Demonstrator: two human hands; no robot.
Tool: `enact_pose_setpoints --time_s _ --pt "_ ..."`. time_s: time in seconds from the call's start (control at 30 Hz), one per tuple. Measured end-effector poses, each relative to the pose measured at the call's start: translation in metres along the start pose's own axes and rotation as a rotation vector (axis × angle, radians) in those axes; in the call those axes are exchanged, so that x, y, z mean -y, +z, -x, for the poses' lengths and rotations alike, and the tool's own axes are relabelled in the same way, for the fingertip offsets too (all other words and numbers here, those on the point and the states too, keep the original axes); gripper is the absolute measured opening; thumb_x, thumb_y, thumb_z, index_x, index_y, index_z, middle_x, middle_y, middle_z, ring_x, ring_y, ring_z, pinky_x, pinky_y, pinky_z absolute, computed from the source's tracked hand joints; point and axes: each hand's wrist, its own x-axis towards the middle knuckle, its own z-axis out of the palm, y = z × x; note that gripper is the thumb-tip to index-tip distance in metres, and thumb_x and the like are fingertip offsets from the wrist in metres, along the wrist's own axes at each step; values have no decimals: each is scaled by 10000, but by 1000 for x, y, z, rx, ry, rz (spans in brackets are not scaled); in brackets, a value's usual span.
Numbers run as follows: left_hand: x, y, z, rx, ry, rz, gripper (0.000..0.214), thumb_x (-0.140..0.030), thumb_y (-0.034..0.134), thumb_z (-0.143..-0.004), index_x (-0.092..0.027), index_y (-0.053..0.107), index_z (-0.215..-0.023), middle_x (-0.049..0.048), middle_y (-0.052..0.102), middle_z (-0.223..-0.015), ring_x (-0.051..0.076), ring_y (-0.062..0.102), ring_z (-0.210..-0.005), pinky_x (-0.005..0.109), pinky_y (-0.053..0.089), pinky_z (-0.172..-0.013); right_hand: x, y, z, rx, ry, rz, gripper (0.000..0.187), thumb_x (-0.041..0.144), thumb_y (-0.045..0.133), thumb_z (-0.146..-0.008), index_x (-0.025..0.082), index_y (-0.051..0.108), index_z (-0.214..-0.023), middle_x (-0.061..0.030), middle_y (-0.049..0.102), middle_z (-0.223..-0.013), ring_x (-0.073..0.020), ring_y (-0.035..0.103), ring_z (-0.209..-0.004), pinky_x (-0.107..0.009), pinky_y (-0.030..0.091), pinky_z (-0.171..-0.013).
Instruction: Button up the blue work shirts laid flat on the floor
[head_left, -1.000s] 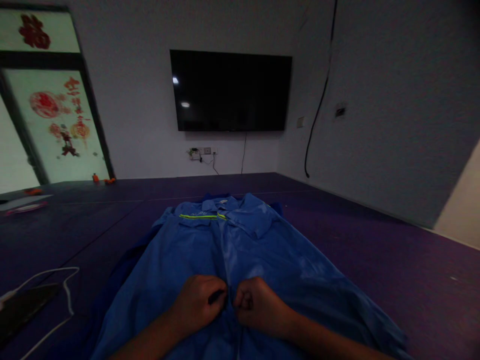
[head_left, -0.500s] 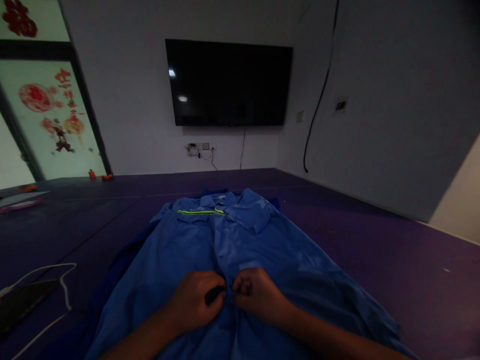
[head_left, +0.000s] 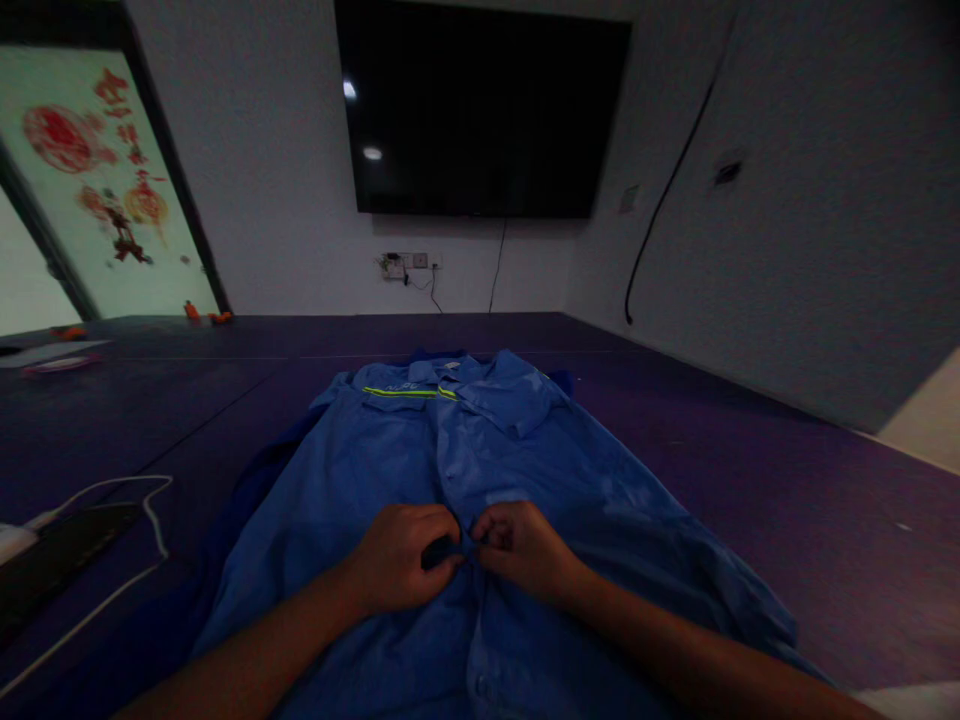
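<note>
A blue work shirt lies spread out with its collar away from me. Yellow-green piping crosses its chest, and a front placket runs down the middle. On the left of the placket, my left hand is closed on the shirt's front edge. My right hand pinches the opposite edge, its fingers curled. The two hands almost meet at the placket. Any button between the fingertips is too small and dark to make out. Darker blue fabric shows from beneath the shirt on the left.
The shirt rests on a purple surface. At left lie a dark phone-like slab and a white cable. Farther back are a pale flat item and small orange objects. A television hangs on the wall.
The view has tipped downward and shifted slightly left. Both hands stay closed on the placket, a little nearer each other, with fabric now showing stretched between the fingertips.
</note>
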Motion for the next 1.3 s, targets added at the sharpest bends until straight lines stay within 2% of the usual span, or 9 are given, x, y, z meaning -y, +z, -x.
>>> enact_pose_setpoints --time_s 0.17,0.3,0.63,0.9,1.3 --pt "3 0 -1 69 3 -16 47 -196 560 -706 -173 540 -743 -4 579 -732 107 523 -641 204 353 -556 4 0 1 0 3 45 111 55 541 -582 140 576 -645 84 398 -415 -40 343 -377 -163 217 -378" --pt "3 0 -1 77 8 -25 44 -200 549 -722 -171 539 -753 0 576 -742 108 525 -655 203 354 -562 7 -1 2 4 4 69 113 46 538 -580 138 579 -632 86 397 -412 -37 338 -369 -163 213 -374" --pt "3 2 0 59 53 -69 65 -230 526 -761 -167 539 -757 -6 565 -721 96 509 -618 201 347 -545 5 -2 1 32 11 7 93 78 554 -594 132 581 -664 75 442 -425 -37 364 -374 -152 228 -363" --pt "4 4 1 39 74 -131 104 -270 559 -739 -169 538 -751 -14 555 -702 102 520 -622 206 342 -536 4 -1 -1 56 57 -138 47 99 560 -589 141 537 -586 66 470 -432 -41 392 -382 -151 254 -371" --pt "0 10 2 -31 102 -255 131 -292 540 -729 -173 502 -690 -15 534 -648 106 501 -573 226 333 -513 0 -1 0 43 40 -84 47 93 558 -587 139 557 -577 51 500 -454 -42 398 -392 -151 235 -365"
